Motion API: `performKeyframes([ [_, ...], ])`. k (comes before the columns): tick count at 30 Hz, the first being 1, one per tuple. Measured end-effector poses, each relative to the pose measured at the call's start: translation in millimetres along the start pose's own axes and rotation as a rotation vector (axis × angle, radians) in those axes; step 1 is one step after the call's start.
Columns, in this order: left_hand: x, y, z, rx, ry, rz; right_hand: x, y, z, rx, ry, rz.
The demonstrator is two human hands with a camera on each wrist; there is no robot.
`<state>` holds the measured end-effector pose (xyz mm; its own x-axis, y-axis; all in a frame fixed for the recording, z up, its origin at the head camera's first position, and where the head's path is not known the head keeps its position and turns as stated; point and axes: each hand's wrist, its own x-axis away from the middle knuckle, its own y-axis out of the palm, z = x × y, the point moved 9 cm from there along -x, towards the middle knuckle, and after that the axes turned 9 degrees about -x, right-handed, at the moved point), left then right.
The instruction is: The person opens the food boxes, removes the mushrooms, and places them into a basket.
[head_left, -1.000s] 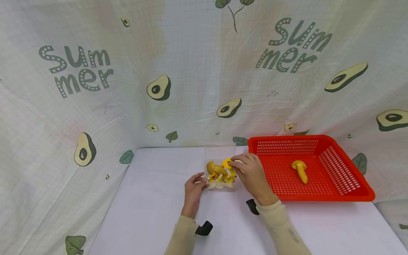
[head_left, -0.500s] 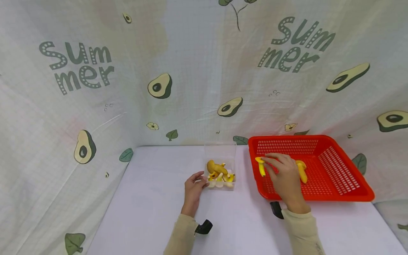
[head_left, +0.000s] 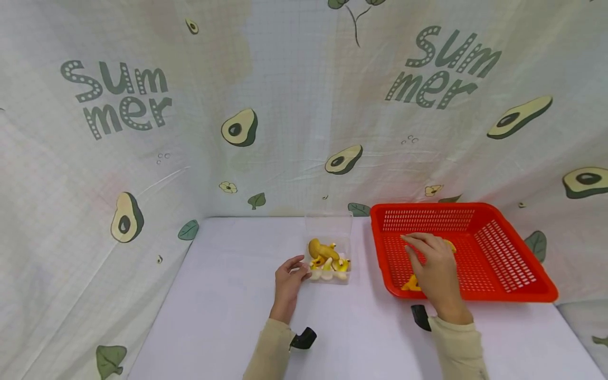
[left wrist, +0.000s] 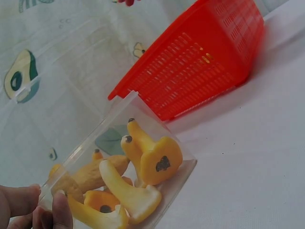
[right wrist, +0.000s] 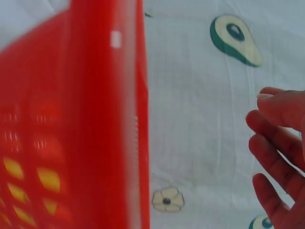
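My left hand (head_left: pixel 288 287) pinches the left edge of a clear plastic box (head_left: pixel 328 280) between thumb and fingers. The box's lid (head_left: pixel 328 224) stands raised at the back. Inside lie several yellow and tan toy mushrooms, among them a larger mustard one (head_left: pixel 324 250) and a pale-stemmed one (left wrist: pixel 132 194). Over the left part of a red basket (head_left: pixel 503 296), my right hand (head_left: pixel 434 274) hovers with loosely bent fingers and nothing between them. Below it in the basket shows a yellow mushroom (head_left: pixel 410 283). Another mushroom (head_left: pixel 450 245) is mostly hidden behind that hand.
The basket stands on the white table (head_left: pixel 228 295), right of the box, with a narrow strip of tabletop between them. Behind hangs a white curtain (head_left: pixel 285 79) printed with avocados and lettering. In the right wrist view the basket's rim (right wrist: pixel 102 119) looms close.
My right hand took a yellow mushroom from the box, carried it right over the basket and let it go there. My left hand stayed at the box.
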<state>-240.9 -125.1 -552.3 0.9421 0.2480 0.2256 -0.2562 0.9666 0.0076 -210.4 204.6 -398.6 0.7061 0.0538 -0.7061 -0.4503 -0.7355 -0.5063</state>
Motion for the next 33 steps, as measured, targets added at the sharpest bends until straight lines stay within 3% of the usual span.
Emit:
performKeyframes([
  [18, -1.7, 0.0, -2.1, -0.008, -0.008, -0.005, 4.9, 110.0, -57.8, -0.098, -0.081, -0.322],
  [23, 0.8, 0.2, -0.5, 0.013, -0.003, -0.004, 5.7, 133.1, -65.8, -0.137, -0.091, -0.377],
  [30, 3.4, 0.1, 5.3, 0.044, 0.077, -0.027, 2.5, 158.4, -69.6, -0.183, -0.088, -0.448],
  [33, 2.7, 0.1, 3.4, 0.033, 0.044, -0.027, 1.6, 168.4, -70.3, -0.195, -0.082, -0.481],
])
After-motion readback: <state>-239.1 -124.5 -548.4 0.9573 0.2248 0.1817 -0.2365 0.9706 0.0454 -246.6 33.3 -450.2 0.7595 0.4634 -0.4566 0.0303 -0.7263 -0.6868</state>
